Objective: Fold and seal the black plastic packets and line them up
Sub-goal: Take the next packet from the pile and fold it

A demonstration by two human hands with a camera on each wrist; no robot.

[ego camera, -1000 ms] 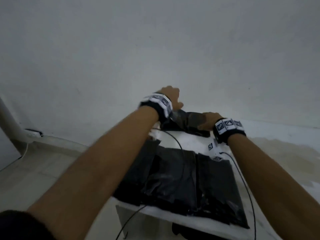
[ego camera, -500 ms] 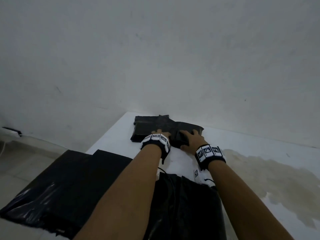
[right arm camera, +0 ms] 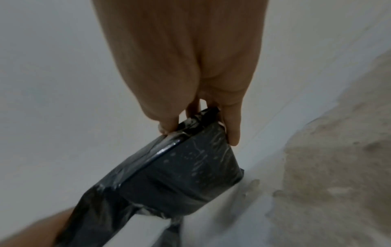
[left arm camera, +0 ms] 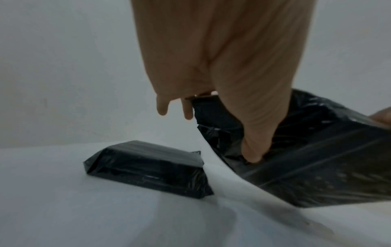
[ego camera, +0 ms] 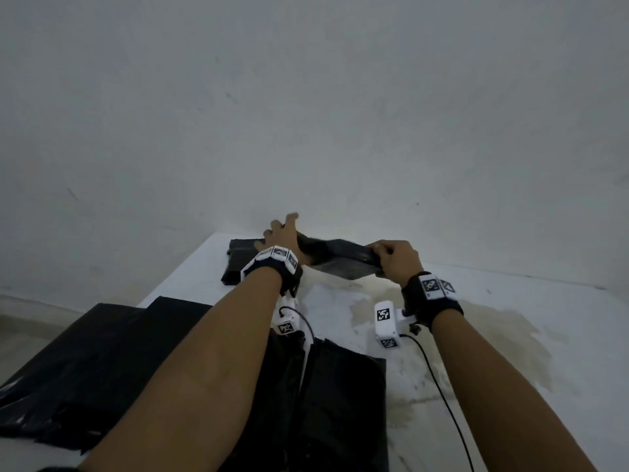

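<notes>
A black plastic packet point(ego camera: 337, 258) is lifted off the white table point(ego camera: 510, 301) between both hands at the far end. My left hand point(ego camera: 284, 240) grips its loose left end point(left arm camera: 275, 142), thumb pressed into the plastic. My right hand point(ego camera: 394, 258) pinches the folded right end point(right arm camera: 190, 160) between thumb and fingers. A sealed black packet point(ego camera: 238, 264) lies flat on the table just left of the lifted one, seen closer in the left wrist view point(left arm camera: 148, 168). Flat black plastic bags point(ego camera: 340, 403) lie near me under my forearms.
A white wall point(ego camera: 306, 114) rises directly behind the table's far edge. A large yellowish stain point(ego camera: 493, 338) covers the table's right half. More black bags point(ego camera: 85, 362) overhang the table's left edge. Cables point(ego camera: 442, 386) trail from my wrist cameras across the table.
The packet was pressed flat on the table under both hands half a second ago; now both hands have lifted it and hold it by its ends.
</notes>
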